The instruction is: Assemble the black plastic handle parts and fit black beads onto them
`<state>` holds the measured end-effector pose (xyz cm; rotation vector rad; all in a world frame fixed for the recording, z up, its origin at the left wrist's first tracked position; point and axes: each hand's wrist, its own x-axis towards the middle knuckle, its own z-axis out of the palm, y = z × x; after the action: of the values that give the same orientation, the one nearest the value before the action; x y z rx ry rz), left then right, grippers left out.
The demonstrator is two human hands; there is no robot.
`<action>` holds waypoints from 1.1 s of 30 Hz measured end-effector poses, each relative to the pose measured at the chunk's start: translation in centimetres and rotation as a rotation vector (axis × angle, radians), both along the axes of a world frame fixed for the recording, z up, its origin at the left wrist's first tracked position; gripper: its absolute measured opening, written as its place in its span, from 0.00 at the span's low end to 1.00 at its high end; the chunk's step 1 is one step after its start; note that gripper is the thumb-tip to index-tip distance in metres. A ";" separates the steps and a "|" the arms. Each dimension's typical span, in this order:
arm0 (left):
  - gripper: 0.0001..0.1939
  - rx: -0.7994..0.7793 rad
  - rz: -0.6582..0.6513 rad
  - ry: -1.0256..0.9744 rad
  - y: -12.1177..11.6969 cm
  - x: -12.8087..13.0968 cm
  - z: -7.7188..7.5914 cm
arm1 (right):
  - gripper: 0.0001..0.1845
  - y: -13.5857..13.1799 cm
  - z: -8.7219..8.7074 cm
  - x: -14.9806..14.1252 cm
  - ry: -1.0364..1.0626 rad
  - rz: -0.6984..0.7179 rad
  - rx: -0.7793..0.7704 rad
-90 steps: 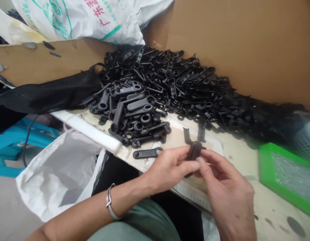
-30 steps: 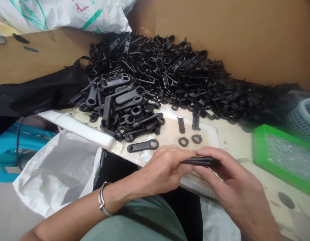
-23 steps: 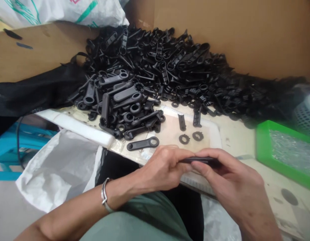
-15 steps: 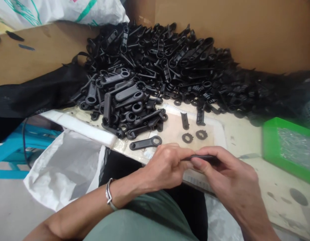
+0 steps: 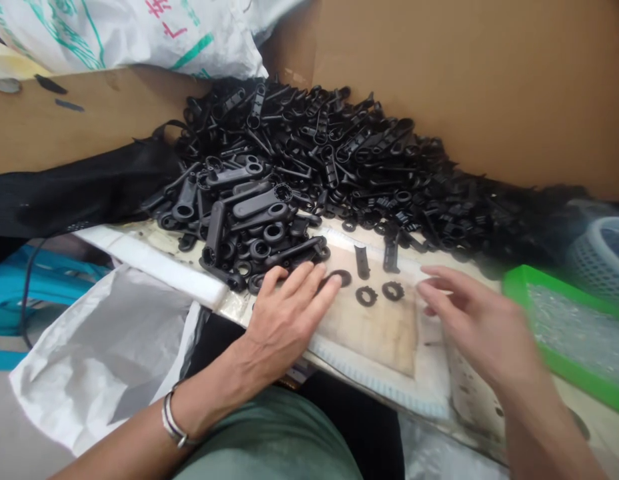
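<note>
My left hand (image 5: 289, 313) lies palm down with its fingers stretched out at the near edge of a heap of black plastic lever-shaped parts (image 5: 259, 200). Beneath its fingertips is a black ring-ended lever (image 5: 343, 276), mostly covered by the hand. My right hand (image 5: 484, 320), blurred, hovers right of the work mat with thumb and fingers apart; nothing shows in it. Between the hands lie two black toothed rings (image 5: 366, 296), with two short black plastic strips (image 5: 362, 261) just behind them.
A larger pile of black parts (image 5: 329, 147) spreads along the back. At right stand a green tray (image 5: 519, 287) of small clear pieces and a pale mesh basket (image 5: 609, 253). A stained mat (image 5: 374, 340) covers the table front; a white sack (image 5: 89, 340) hangs open at lower left.
My hands, together on a dark thin piece before, have parted. The left has moved left onto the lever, the right towards the green tray. The view has shifted slightly.
</note>
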<state>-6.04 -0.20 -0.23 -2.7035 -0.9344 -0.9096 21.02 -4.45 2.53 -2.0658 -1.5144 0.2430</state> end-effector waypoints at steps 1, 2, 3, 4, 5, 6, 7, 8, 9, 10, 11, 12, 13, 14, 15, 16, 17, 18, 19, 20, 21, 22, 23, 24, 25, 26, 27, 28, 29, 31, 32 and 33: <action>0.20 0.029 0.031 0.039 0.2 0.0 -0.2 | 0.21 1.3 0.0 0.1 -0.075 0.021 -0.039; 0.20 0.042 0.051 0.066 0.3 0.1 -0.3 | 0.21 2.6 -0.1 0.1 -0.142 0.040 -0.071; 0.19 0.042 0.060 0.080 0.4 0.2 -0.4 | 0.22 3.8 -0.3 0.0 -0.192 0.058 -0.095; 0.18 0.035 0.061 0.084 0.4 0.2 -0.4 | 0.23 4.9 -0.5 -0.1 -0.228 0.068 -0.112; 0.17 0.024 0.062 0.081 0.5 0.2 -0.3 | 0.23 5.7 -0.7 -0.2 -0.248 0.069 -0.119; 0.17 0.007 0.062 0.076 0.5 0.2 -0.3 | 0.23 6.3 -0.8 -0.2 -0.255 0.068 -0.118; 0.17 -0.005 0.052 0.062 0.5 0.1 -0.2 | 0.23 6.5 -0.9 -0.1 -0.261 0.064 -0.111; 0.17 -0.008 0.029 0.035 0.4 -0.1 -0.1 | 0.22 6.4 -0.7 0.0 -0.265 0.055 -0.094; 0.17 -0.005 -0.002 -0.006 0.3 -0.3 0.0 | 0.22 5.9 -0.5 0.2 -0.268 0.043 -0.068; 0.18 0.000 -0.039 -0.060 0.1 -0.4 0.3 | 0.22 5.1 -0.1 0.3 -0.270 0.029 -0.043; 0.18 0.009 -0.082 -0.119 -0.1 -0.5 0.6 | 0.22 4.1 0.4 0.3 -0.266 0.039 -0.012; 0.18 0.013 -0.124 -0.176 -0.4 -0.6 1.0 | 0.21 2.9 1.0 0.2 -0.254 0.080 0.019; 0.18 -0.001 -0.167 -0.217 -0.8 -0.6 1.5 | 0.18 1.6 1.6 -0.1 -0.225 0.169 0.045; 0.19 -0.041 -0.212 -0.236 -1.2 -0.4 2.1 | 0.15 0.3 2.2 -0.6 -0.175 0.323 0.084; 0.20 -0.118 -0.260 -0.238 -1.5 -0.3 2.6 | 0.13 -0.7 2.7 -1.1 -0.106 0.479 0.099; 0.20 -0.240 -0.306 -0.231 -1.8 -0.1 3.0 | 0.12 -1.6 3.1 -1.7 -0.039 0.606 0.085; 0.19 -0.419 -0.345 -0.219 -2.1 0.1 3.3 | 0.11 -2.1 3.4 -2.3 0.024 0.692 0.064; 0.16 -0.648 -0.367 -0.213 -2.3 0.3 3.5 | 0.11 -2.3 3.5 -2.7 0.076 0.719 0.033; 0.14 -0.909 -0.371 -0.226 -2.4 0.4 3.6 | 0.11 -2.2 3.5 -3.0 0.115 0.699 0.007; 0.13 -1.178 -0.357 -0.262 -2.5 0.5 3.5 | 0.11 -1.7 3.3 -3.2 0.134 0.643 -0.004; 0.13 -1.425 -0.330 -0.315 -2.5 0.5 3.3 | 0.13 -1.0 3.0 -3.3 0.122 0.571 -0.013; 0.13 -1.622 -0.301 -0.390 -2.6 0.4 3.1 | 0.14 0.0 2.6 -3.3 0.086 0.499 -0.019; 0.13 -1.764 -0.272 -0.479 -2.6 0.3 2.9 | 0.14 1.0 2.2 -3.3 0.031 0.435 -0.026; 0.15 -1.855 -0.254 -0.580 -2.6 0.2 2.7 | 0.14 2.1 1.7 -3.3 -0.042 0.395 -0.046; 0.16 -1.910 -0.244 -0.678 -2.7 0.0 2.5 | 0.13 3.2 1.3 -3.4 -0.092 0.374 -0.057; 0.17 -1.938 -0.236 -0.763 -2.7 -0.2 2.3 | 0.12 4.2 1.0 -3.5 -0.125 0.371 -0.073; 0.18 -1.955 -0.227 -0.831 -2.7 -0.4 2.2 | 0.11 5.0 0.7 -3.7 -0.137 0.378 -0.088; 0.19 -1.961 -0.212 -0.875 -2.7 -0.5 2.2 | 0.10 5.7 0.6 -3.8 -0.130 0.386 -0.097; 0.19 -1.953 -0.190 -0.900 -2.6 -0.7 2.2 | 0.09 6.3 0.5 -3.9 -0.117 0.391 -0.107; 0.20 -1.909 -0.137 -0.927 -2.4 -0.7 2.4 | 0.09 6.7 0.5 -3.4 -0.063 0.374 -0.103; 0.20 -1.890 -0.116 -0.935 -2.2 -0.6 2.5 | 0.08 6.6 0.7 -2.8 -0.020 0.348 -0.089; 0.19 -1.884 -0.102 -0.941 -2.1 -0.3 2.6 | 0.08 6.2 0.9 -2.0 0.033 0.315 -0.075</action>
<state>-6.37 -2.28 2.35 -3.2505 -3.1142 -2.1417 18.97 1.74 3.40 -1.8600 -1.8318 0.4571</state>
